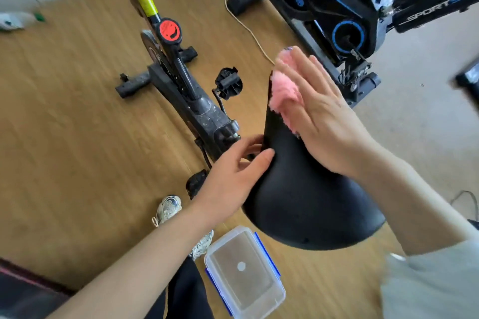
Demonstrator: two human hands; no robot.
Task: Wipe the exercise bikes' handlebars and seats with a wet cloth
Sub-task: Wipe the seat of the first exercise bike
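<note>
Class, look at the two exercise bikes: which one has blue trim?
The bike at upper right, beyond the right hand: it has a blue ring and stripes. The other bike, whose seat is being wiped, carries a red knob and yellow band instead.

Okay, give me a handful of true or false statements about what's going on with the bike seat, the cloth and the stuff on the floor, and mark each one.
1. The right hand presses a pink cloth onto the nose of the black seat. True.
2. The left hand hangs free, away from the seat. False: its fingers grip the seat's left edge.
3. A clear plastic container with blue clips sits on the floor below the seat. True.
4. The cloth is blue. False: it is pink.
5. Only one exercise bike is visible. False: a second bike with blue trim stands at upper right.
</note>
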